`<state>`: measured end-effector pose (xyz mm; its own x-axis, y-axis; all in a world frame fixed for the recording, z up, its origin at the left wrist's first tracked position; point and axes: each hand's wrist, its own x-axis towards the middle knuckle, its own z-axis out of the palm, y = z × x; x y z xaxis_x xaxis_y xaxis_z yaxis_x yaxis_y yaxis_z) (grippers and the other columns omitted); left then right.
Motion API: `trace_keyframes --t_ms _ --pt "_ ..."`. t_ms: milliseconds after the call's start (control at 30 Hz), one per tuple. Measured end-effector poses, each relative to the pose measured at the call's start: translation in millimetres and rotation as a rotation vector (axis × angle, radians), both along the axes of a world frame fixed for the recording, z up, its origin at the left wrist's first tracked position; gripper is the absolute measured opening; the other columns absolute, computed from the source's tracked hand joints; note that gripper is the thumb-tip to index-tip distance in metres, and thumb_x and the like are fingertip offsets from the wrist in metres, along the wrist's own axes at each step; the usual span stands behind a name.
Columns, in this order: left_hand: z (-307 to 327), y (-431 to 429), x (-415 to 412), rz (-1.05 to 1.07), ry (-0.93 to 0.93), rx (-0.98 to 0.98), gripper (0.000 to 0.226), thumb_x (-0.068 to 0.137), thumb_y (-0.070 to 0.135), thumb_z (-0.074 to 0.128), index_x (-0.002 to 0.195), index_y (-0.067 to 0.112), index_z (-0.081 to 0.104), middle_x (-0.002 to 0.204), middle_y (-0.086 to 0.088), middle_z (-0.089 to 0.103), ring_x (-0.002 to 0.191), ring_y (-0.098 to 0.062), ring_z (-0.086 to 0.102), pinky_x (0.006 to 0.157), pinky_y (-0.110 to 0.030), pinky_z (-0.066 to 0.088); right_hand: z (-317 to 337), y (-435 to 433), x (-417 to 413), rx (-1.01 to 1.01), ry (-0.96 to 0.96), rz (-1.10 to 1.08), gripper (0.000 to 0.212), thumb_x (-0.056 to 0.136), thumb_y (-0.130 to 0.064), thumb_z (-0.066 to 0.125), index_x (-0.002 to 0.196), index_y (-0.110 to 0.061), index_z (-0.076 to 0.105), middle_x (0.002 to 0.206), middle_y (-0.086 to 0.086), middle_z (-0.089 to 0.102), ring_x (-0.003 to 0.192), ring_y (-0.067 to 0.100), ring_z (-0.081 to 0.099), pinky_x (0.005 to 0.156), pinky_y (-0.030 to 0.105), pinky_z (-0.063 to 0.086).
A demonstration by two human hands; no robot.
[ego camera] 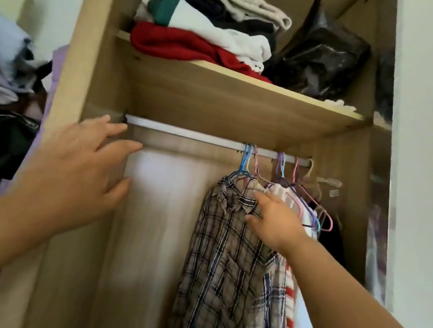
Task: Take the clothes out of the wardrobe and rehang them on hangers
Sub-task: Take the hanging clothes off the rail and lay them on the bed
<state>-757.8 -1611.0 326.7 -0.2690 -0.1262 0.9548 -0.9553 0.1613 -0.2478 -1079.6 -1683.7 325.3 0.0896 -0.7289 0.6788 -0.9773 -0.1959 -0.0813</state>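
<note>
Hanging crumpled, the plaid shirt (221, 277) looks faded.

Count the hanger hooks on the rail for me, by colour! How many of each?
Blue hook: 1
Pink hooks: 2
Purple hook: 1
Tan hook: 1
Total: 5 hooks that show on the rail; the bunched clothes may hide more.

Head camera looks up, close, into wardrobe (102, 34).
</note>
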Motion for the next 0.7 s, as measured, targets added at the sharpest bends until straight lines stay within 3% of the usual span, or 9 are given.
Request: trace_keyframes --t_ms 100,267,367,467,600,700 --pt "7.3 -2.1 6.8 0.074 -0.022 0.003 0.056 0.076 0.043 0.044 0.118 0.012 0.065 0.129 -0.018 0.056 0.128 -0.037 0.046 0.101 -0.05 0.038 13.3 -26.9 -1.8 0.013 -0.022 0.001 0.058 0.093 -0.028 0.053 0.144 -0.008 0.034 0.15 0.013 0.032 0.135 0.028 0.036 0.108 0.028 0.03" --pt "6.8 -8.5 3.2 0.139 0.039 0.016 0.059 0.074 0.044 0.04 0.121 0.018 0.063 0.134 -0.013 0.054 0.133 -0.033 0.041 0.104 -0.054 0.033 30.3 -55.7 -3.7 -0.026 -0.053 -0.156 0.033 0.087 -0.001 0.048 0.119 -0.005 0.057 0.117 0.016 0.062 0.109 0.029 0.057 0.088 0.03 0.045" --pt "6.5 -12.0 2.6 0.169 0.032 -0.022 0.058 0.075 0.044 0.043 0.122 0.017 0.062 0.131 -0.011 0.056 0.131 -0.031 0.044 0.104 -0.053 0.032 35.7 -74.4 -7.3 0.015 -0.114 -0.228 0.029 0.088 0.0 0.047 0.112 -0.004 0.062 0.114 0.014 0.065 0.108 0.028 0.06 0.086 0.03 0.047" --pt "5.6 -14.7 2.5 0.216 -0.019 -0.068 0.056 0.075 0.042 0.046 0.119 0.013 0.064 0.125 -0.012 0.06 0.124 -0.032 0.05 0.101 -0.052 0.033 33.1 -96.4 -4.7 0.086 -0.151 -0.145 0.023 0.087 -0.003 0.05 0.105 -0.003 0.064 0.111 0.015 0.066 0.102 0.029 0.062 0.077 0.028 0.046" --pt "4.4 -15.6 4.0 0.246 -0.055 -0.095 0.05 0.075 0.038 0.049 0.114 0.012 0.066 0.117 -0.011 0.064 0.114 -0.031 0.057 0.098 -0.051 0.036 28.6 -113.8 4.0 0.024 -0.303 -0.047 0.022 0.088 -0.003 0.047 0.103 -0.003 0.063 0.106 0.017 0.067 0.097 0.03 0.064 0.073 0.028 0.044" --pt "3.3 -14.7 3.8 0.278 -0.065 -0.097 0.044 0.075 0.038 0.051 0.108 0.014 0.067 0.103 -0.007 0.066 0.102 -0.031 0.06 0.097 -0.05 0.035 29.1 -118.5 5.5 -0.012 -0.315 -0.033 0.024 0.09 -0.002 0.046 0.105 -0.007 0.063 0.103 0.015 0.068 0.089 0.029 0.063 0.069 0.024 0.041"
